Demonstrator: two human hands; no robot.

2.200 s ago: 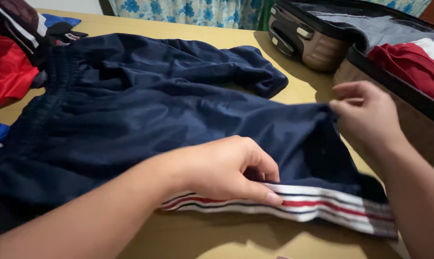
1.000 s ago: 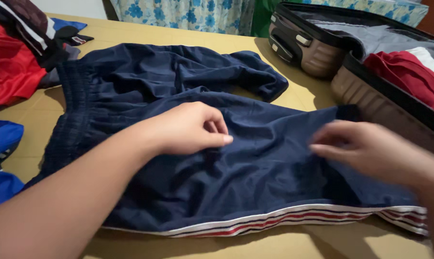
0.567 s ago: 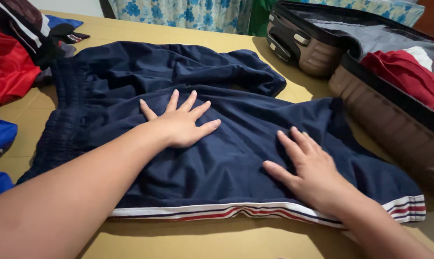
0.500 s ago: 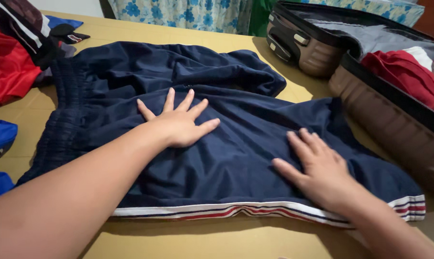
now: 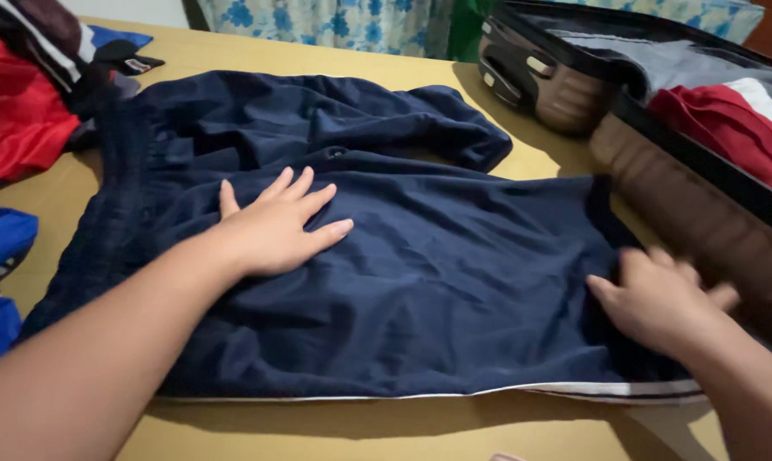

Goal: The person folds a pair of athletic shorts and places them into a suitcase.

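Fingers of the left hand (image 5: 270, 226) lie spread and flat, palm down, pressing on the navy trousers (image 5: 420, 290) near their middle; they grip nothing. The right hand (image 5: 659, 299) is blurred, its fingers loosely extended and a little apart, resting on the same cloth close to its right edge, just beside the suitcase wall; it closes round nothing that can be made out

The trousers are a thin, smooth, slightly shiny fabric, dark blue, folded over into a broad, roughly rectangular slab that lies across the yellow wooden desk (image 5: 335, 431). A ribbed elastic waistband runs down the left side, a crumpled leg bunches at the far side, and a pale stripe edges the near hem. Fine creases fan out around both palms

Both forearms are bare. The left one comes in from the lower left corner, long and straight, wrist level with the cloth. The right one enters from the lower right, wrist bent slightly so that the hand points left

An open brown suitcase (image 5: 702, 218) with hard ribbed walls stands at the right, holding a red garment (image 5: 727, 128) and grey cloth. At the far left lies a heap of red clothing (image 5: 19, 119), and blue cloth (image 5: 2, 256) lies nearer the edge
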